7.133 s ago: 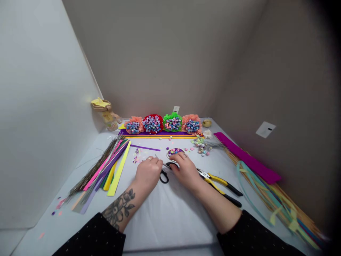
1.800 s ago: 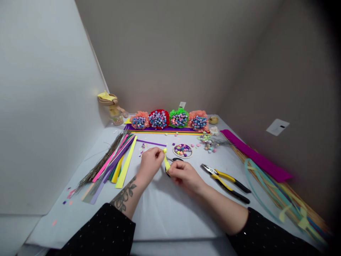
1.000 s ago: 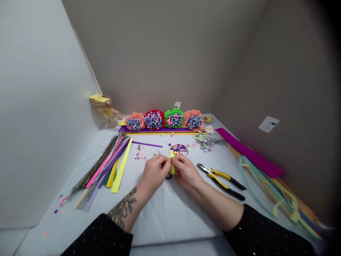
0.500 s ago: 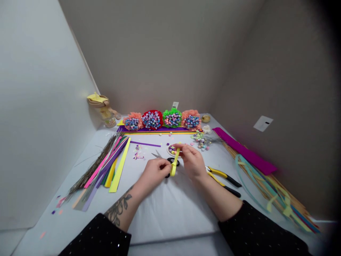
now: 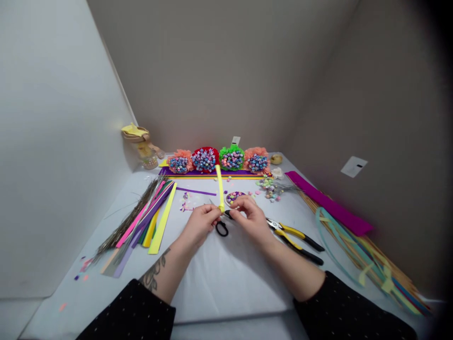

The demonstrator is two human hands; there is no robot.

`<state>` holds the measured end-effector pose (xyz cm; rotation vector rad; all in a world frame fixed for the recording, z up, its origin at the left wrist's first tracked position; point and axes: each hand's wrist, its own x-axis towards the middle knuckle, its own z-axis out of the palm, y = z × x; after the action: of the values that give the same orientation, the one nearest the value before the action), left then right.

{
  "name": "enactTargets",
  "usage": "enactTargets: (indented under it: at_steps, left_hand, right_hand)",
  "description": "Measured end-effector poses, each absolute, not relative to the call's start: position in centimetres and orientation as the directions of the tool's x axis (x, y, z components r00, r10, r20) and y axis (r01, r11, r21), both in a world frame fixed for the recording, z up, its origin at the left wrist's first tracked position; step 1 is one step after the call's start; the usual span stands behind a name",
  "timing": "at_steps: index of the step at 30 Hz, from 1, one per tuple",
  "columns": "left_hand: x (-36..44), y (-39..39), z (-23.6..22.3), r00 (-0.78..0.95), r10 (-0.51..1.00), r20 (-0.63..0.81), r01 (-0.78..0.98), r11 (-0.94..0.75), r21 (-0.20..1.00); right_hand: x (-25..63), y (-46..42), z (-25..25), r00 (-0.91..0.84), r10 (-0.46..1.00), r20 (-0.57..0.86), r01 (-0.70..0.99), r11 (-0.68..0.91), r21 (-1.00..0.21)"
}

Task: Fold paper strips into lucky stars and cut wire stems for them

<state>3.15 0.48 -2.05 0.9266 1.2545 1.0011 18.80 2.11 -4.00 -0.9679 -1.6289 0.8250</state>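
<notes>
My left hand (image 5: 203, 221) pinches a yellow paper strip (image 5: 220, 186) at its lower end, where it looks knotted or folded. The strip's long free part stands up, away from me. Just to the right, my right hand (image 5: 250, 218) is curled with thumb and forefinger a little apart, and nothing shows between them. Scissors with black handles (image 5: 222, 229) lie beneath the hands, partly hidden. Beyond my right fingers sits a small round dish (image 5: 234, 196) of coloured folded paper pieces. Yellow-and-black pliers (image 5: 295, 232) rest beside my right wrist.
Paper strips (image 5: 163, 218) and thin wire stems (image 5: 130, 219) lie at left. Four-coloured-looking flower bunches (image 5: 205, 159) line the back. A magenta paper sheet (image 5: 329, 203) and wooden sticks (image 5: 318, 213) lie at right. A jar (image 5: 148, 160) stands at the back left corner.
The yellow strip was looped down between both hands. Now it points up and away from my left hand, and my right fingers have come off it and moved lower.
</notes>
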Motion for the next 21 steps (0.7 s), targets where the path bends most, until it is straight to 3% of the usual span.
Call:
enactTargets:
  at_steps: [3, 8, 13, 21]
  left_hand:
    - [3.24, 0.41, -2.18, 0.04, 0.952, -0.303, -0.107, 0.305, 0.946]
    - [3.24, 0.31, -2.57, 0.067, 0.962, -0.265, -0.043, 0.268, 0.962]
    - [2.96, 0.17, -2.04, 0.026, 1.0, -0.008, 0.242, 0.001, 0.97]
    - [2.39, -0.27, -2.07, 0.129, 0.912, 0.39, 0.577, -0.389, 0.718]
  right_hand:
    - [17.99, 1.43, -3.76, -0.173, 0.901, 0.398, 0.265, 0.432, -0.862]
    - [17.76, 1.42, -3.47, -0.174, 0.912, 0.371, 0.235, 0.404, -0.884]
    - [18.03, 1.69, -3.49, -0.246, 0.928, 0.279, 0.095, 0.309, -0.946]
    - [18.19, 1.94, -4.09, -0.336, 0.934, 0.121, -0.062, 0.107, -0.992]
